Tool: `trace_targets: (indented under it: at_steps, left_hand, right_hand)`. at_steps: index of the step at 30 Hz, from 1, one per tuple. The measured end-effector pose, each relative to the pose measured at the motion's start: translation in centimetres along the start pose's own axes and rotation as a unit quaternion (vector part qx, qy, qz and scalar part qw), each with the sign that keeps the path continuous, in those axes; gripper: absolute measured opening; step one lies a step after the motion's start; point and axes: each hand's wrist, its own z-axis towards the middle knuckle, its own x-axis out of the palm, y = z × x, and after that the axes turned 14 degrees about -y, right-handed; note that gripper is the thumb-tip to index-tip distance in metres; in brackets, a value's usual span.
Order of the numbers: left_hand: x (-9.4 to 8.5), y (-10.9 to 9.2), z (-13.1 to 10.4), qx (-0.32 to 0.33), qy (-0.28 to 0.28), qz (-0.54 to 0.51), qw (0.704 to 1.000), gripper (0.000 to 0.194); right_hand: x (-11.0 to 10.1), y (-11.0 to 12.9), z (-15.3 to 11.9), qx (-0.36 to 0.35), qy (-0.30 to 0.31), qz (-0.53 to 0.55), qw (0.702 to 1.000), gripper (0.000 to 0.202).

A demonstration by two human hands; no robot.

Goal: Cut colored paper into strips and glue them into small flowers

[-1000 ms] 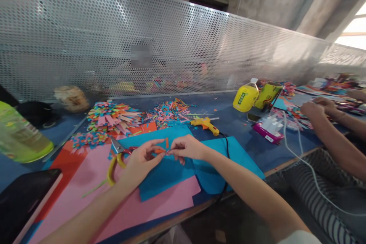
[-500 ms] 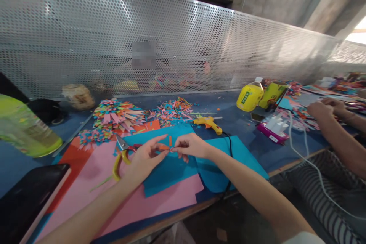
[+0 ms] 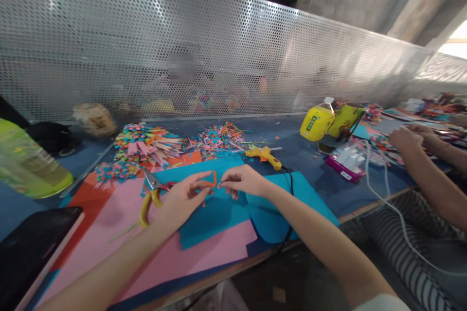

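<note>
Over the blue paper, my left hand pinches a narrow orange paper strip, bent so that one end stands upright. Facing it, my right hand has its thumb and fingertips pressed together close to the strip. A small pale bit shows at those fingertips, too small to name. Beside my left wrist lie scissors with yellow and red handles, on the pink paper. A yellow hot glue gun rests on the table beyond my right hand.
Piles of folded paper pieces and loose paper scraps lie at the back, before a perforated metal screen. Rightward are a yellow bottle, a purple power strip with a white cable, and another person's hands. A black tablet-like object lies left.
My hands have drawn slightly apart at the fingertips. The orange strip stays with my left hand, its upright end shifted a little left. The whole view has moved slightly.
</note>
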Motion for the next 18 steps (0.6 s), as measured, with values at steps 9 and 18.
trace_targets:
  at_steps: [9, 18]
  left_hand:
    - [-1.7, 1.8, 0.8, 0.122, 0.006, 0.313, 0.942, 0.041]
    - [-1.5, 0.3, -0.1, 0.180, -0.028, 0.270, 0.946, 0.040]
  right_hand:
    - [-1.2, -1.3, 0.7, -0.042, -0.061, -0.044, 0.996, 0.031]
    - [-0.9, -0.7, 0.4, -0.080, -0.021, -0.082, 0.993, 0.027]
